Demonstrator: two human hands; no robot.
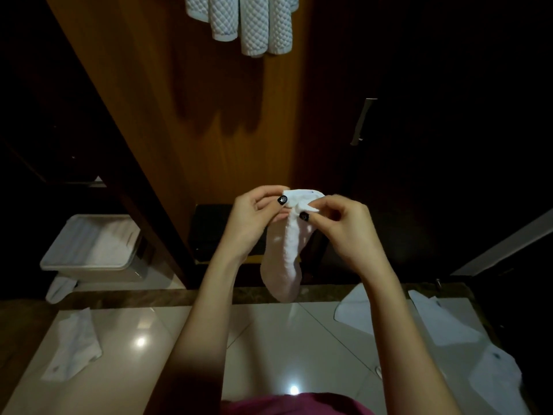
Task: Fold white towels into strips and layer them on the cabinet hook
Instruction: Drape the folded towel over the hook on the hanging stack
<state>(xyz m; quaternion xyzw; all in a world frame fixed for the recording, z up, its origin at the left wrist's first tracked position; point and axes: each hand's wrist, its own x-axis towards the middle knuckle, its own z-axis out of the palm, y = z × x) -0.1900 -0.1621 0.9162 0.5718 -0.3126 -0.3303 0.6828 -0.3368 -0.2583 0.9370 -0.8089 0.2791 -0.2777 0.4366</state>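
A small white towel [285,259] hangs in front of me, gathered into a narrow strip. My left hand [254,217] pinches its top left corner between thumb and fingers. My right hand [338,226] pinches the top edge just to the right, thumb on the cloth. Several folded white quilted towels [251,22] hang at the top of the wooden cabinet panel [227,121]; the hook is out of view.
A white bin [89,250] with white cloth in it stands at the lower left. More white towels lie on the glossy tiled floor: one [74,345] at the left, several [466,339] at the right. A dark cabinet door with a metal handle [363,121] is on the right.
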